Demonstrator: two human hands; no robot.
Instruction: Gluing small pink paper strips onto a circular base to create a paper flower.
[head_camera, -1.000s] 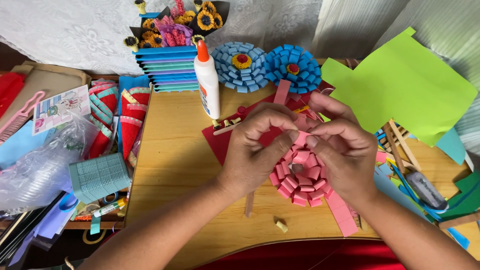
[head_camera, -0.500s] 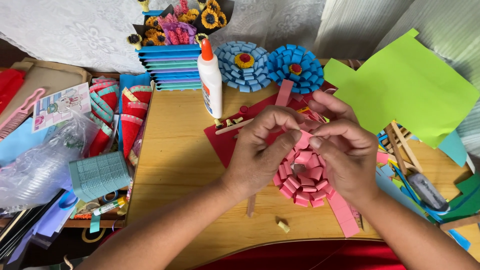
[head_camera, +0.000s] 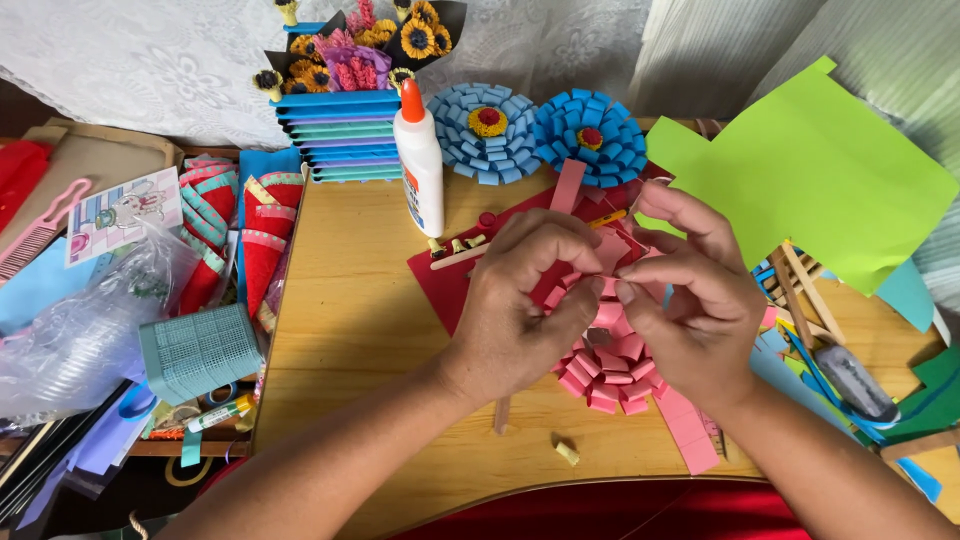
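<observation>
Pink paper loops fan out under both hands: a pink paper flower (head_camera: 612, 365) lies on the wooden table (head_camera: 350, 320), partly over a red paper sheet (head_camera: 452, 280). The left hand (head_camera: 520, 300) curls over the flower's upper side, thumb and fingers pinching a pink strip at its top. The right hand (head_camera: 695, 295) meets it from the other side, fingertips closed on the same strip, the two hands touching over the middle. Loose pink strips (head_camera: 688, 425) lie just beside the flower, near the table's front edge.

Behind the hands, a white glue bottle (head_camera: 420, 165) with an orange cap stands upright. Two blue paper flowers (head_camera: 540, 130) lean side by side at the back, beside it. A green paper sheet (head_camera: 820, 170) spreads out at right. At left, a clear plastic bag (head_camera: 85, 330) lies beside a teal folded paper piece (head_camera: 200, 350).
</observation>
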